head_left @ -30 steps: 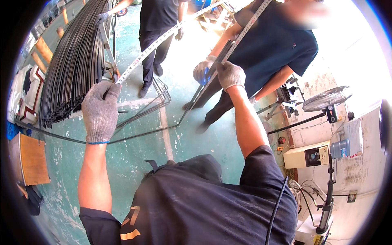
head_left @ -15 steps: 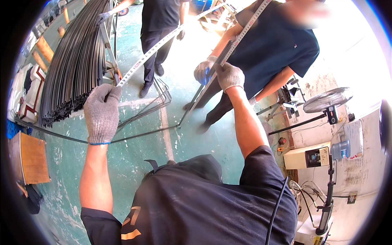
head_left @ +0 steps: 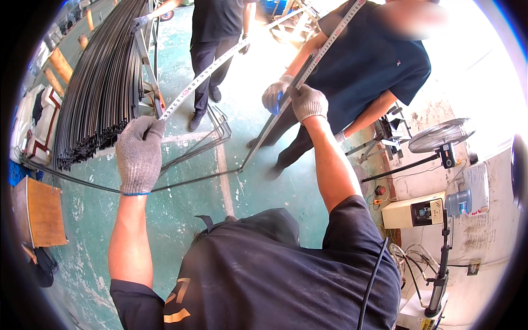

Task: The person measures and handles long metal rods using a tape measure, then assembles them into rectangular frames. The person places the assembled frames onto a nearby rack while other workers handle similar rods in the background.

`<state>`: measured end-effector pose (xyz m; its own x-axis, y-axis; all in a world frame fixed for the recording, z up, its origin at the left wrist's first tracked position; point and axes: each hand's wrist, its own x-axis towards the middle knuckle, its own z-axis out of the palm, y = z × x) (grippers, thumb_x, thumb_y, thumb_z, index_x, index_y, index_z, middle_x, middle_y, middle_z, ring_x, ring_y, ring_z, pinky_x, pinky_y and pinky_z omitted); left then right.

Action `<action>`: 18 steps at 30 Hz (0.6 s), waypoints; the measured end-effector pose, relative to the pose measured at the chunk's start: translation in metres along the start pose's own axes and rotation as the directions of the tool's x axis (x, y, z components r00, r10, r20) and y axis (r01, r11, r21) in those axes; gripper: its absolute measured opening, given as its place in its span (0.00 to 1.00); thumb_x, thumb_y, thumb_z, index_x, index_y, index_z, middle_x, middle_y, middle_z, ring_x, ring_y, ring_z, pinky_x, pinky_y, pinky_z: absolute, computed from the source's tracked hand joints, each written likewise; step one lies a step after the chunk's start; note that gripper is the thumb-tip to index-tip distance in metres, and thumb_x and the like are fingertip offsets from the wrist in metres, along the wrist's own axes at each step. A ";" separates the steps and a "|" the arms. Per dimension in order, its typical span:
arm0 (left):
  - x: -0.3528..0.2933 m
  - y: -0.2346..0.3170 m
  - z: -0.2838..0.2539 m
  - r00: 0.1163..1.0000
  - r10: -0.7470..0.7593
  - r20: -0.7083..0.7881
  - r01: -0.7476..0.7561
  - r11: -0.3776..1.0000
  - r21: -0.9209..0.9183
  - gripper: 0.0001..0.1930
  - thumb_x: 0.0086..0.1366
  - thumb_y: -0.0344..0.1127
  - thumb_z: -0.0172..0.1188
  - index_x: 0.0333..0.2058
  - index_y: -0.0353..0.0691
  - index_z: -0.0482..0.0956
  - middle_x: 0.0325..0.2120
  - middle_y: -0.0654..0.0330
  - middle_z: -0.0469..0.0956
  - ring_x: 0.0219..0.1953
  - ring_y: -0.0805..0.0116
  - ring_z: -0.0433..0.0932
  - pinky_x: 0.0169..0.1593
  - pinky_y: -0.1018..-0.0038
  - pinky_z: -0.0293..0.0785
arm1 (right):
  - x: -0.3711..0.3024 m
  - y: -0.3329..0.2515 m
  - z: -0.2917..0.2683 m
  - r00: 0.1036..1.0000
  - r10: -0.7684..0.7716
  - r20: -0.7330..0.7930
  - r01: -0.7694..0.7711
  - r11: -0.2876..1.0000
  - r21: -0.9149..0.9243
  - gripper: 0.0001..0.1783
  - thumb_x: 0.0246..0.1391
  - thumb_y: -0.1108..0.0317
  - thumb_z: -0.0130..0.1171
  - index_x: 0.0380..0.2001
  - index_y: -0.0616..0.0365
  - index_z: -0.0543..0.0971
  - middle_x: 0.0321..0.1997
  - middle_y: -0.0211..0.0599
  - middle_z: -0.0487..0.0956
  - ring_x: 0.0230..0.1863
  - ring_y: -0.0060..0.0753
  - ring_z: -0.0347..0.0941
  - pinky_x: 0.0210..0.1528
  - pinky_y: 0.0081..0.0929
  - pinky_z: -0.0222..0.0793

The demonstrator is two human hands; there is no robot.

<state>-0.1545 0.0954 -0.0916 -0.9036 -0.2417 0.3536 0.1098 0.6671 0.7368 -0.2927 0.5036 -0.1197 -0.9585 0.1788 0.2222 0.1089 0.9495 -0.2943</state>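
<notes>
My left hand (head_left: 139, 157), in a grey knitted glove, is closed on a white tape measure (head_left: 203, 76) that stretches away up and to the right. My right hand (head_left: 309, 104), gloved too, pinches another white stretch of tape measure (head_left: 331, 39) against a thin dark bar (head_left: 264, 136). Whether the two stretches join is out of view. The bar slants down from my right hand, bends near the floor and runs left behind my left wrist. Right beside my right hand, a co-worker's gloved hand (head_left: 276, 96) grips the bar and something blue.
A large bundle of black rods (head_left: 104, 82) lies on a rack at left. A second person (head_left: 217, 22) stands beyond it. Bent rods (head_left: 212, 132) rest on the green floor. At right are a fan (head_left: 443, 135), a cream box (head_left: 413, 210) and a water bottle (head_left: 458, 203).
My left hand has shifted very slightly to the right, with the tape still in it. My right hand and the co-worker's hand stay nearly in place.
</notes>
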 end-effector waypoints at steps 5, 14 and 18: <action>0.000 0.002 0.000 1.000 -0.004 -0.020 0.004 1.000 0.004 0.11 0.71 0.37 0.67 0.38 0.32 0.84 0.30 0.50 0.79 0.33 0.54 0.80 0.41 0.62 0.75 | 0.003 0.002 0.002 1.000 0.006 0.006 -0.006 1.000 0.001 0.24 0.69 0.42 0.56 0.47 0.48 0.88 0.41 0.47 0.89 0.48 0.57 0.85 0.53 0.49 0.78; -0.004 0.002 -0.001 1.000 0.002 0.004 -0.003 0.999 0.052 0.13 0.74 0.37 0.66 0.40 0.30 0.83 0.27 0.58 0.75 0.32 0.72 0.72 0.39 0.70 0.72 | -0.001 -0.002 -0.003 1.000 0.023 0.013 -0.023 1.000 0.004 0.23 0.69 0.42 0.56 0.47 0.47 0.89 0.42 0.47 0.89 0.49 0.57 0.85 0.53 0.49 0.78; -0.005 0.005 -0.002 1.000 0.000 0.002 -0.001 0.998 0.059 0.13 0.75 0.38 0.66 0.40 0.30 0.83 0.28 0.59 0.75 0.32 0.72 0.71 0.39 0.70 0.71 | 0.000 0.001 0.000 1.000 0.026 0.011 -0.026 1.000 0.002 0.23 0.69 0.42 0.57 0.46 0.46 0.89 0.42 0.47 0.89 0.49 0.56 0.85 0.54 0.49 0.78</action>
<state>-0.1490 0.0991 -0.0885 -0.9045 -0.2400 0.3526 0.0858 0.7075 0.7015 -0.2932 0.5043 -0.1200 -0.9582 0.2004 0.2042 0.1331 0.9441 -0.3017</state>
